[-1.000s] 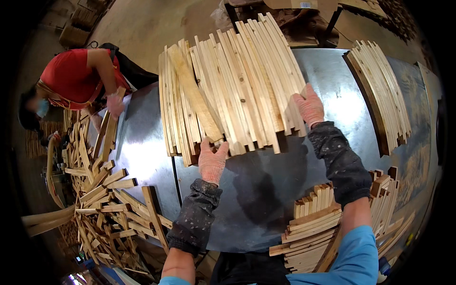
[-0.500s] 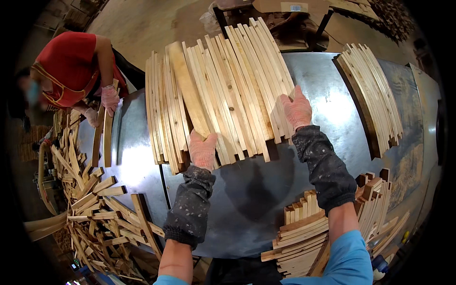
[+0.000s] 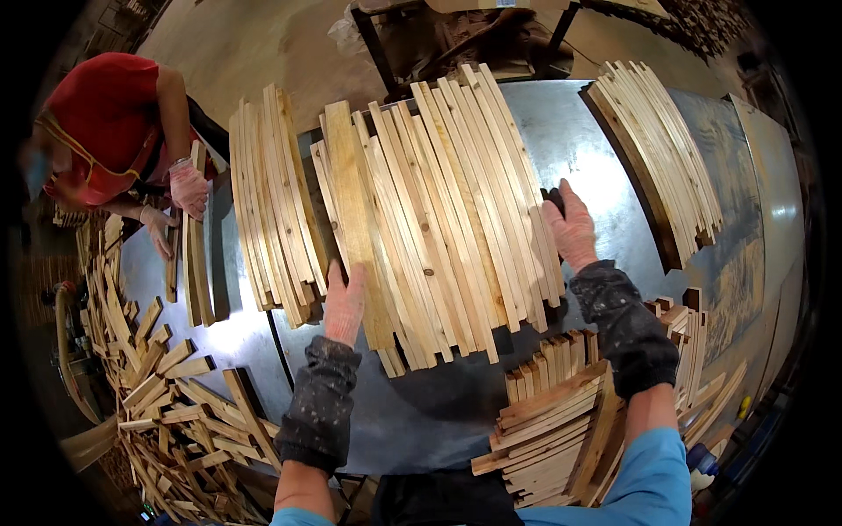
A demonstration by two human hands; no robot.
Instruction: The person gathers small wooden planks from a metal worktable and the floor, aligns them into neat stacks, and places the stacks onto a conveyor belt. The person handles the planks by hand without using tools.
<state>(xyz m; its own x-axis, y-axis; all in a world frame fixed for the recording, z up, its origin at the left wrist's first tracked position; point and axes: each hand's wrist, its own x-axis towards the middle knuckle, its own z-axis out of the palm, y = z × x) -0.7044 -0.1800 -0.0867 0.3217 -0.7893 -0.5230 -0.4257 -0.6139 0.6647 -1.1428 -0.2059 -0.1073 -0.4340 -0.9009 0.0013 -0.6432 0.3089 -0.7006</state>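
Wooden sticks (image 3: 438, 219) have your left hand (image 3: 345, 309) at their left edge, right hand (image 3: 574, 235) at the right, both unclenched.

Down and forward from my head I look, wide-angle, my hands (image 3: 345, 304) near in mid-frame, above the table (image 3: 395, 430).

A: State the colour of the wood strips (image 3: 438, 254).
B: Pale cream-tan, marked with small brown spots. The wider plank (image 3: 353, 237) is deeper golden yellow.
A: And the left hand (image 3: 345, 304) and right hand (image 3: 573, 231)?
B: Both are pale pink. The sleeve guards (image 3: 320, 399) are dark grey with pale speckles.
A: The desk (image 3: 557, 131)?
B: Silver-grey, with white glare.
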